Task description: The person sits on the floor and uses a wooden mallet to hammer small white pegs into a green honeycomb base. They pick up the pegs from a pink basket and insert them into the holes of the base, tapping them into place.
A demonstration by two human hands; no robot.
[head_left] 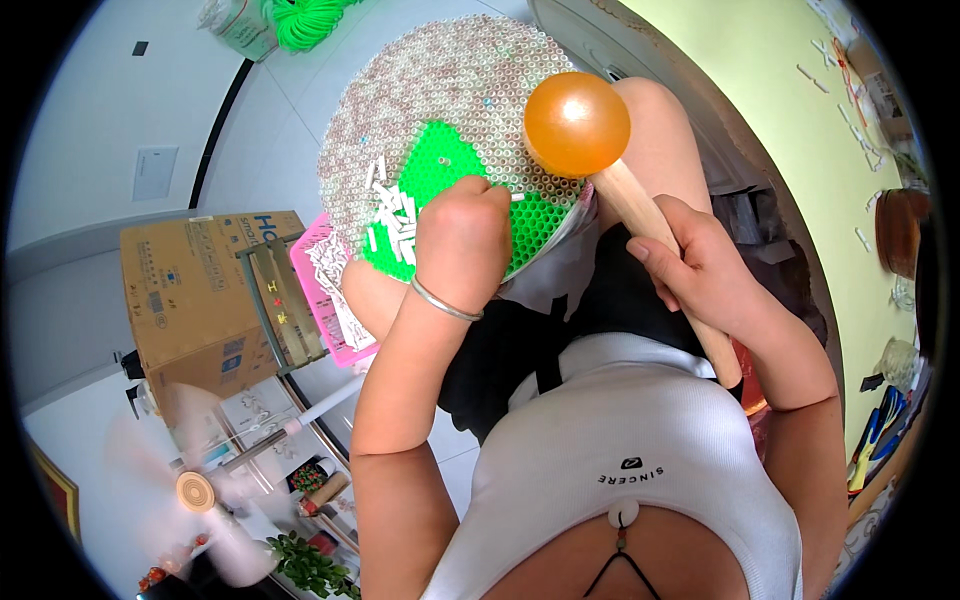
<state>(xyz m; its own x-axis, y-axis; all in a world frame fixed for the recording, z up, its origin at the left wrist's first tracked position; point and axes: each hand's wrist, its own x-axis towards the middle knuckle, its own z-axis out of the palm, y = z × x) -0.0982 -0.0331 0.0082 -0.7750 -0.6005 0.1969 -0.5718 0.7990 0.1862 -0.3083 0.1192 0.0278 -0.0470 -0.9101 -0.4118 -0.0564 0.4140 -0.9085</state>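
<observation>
On my lap rests a large round board of tightly packed small tubes (400, 95), grey-brown and white at their ends, with a bright green honeycomb patch (440, 155) toward the near side. Several short white tubes (395, 225) lie loose on the green, left of my left hand (465, 235). That hand is closed over the patch, knuckles up, its fingertips hidden. Beside its fingers a small white piece (517, 197) shows; whether I grip it I cannot tell. My right hand (690, 260) is wrapped round the wooden handle of a mallet (640, 215) with an orange ball head, raised over the board's right edge.
A pink basket (350, 335) holding many white tubes stands left of my leg. Beyond it are a cardboard box (200, 290) and a spinning fan (195, 490). Green cord (305, 20) lies at the far left, and a brown stool-like object (900, 235) stands at the right.
</observation>
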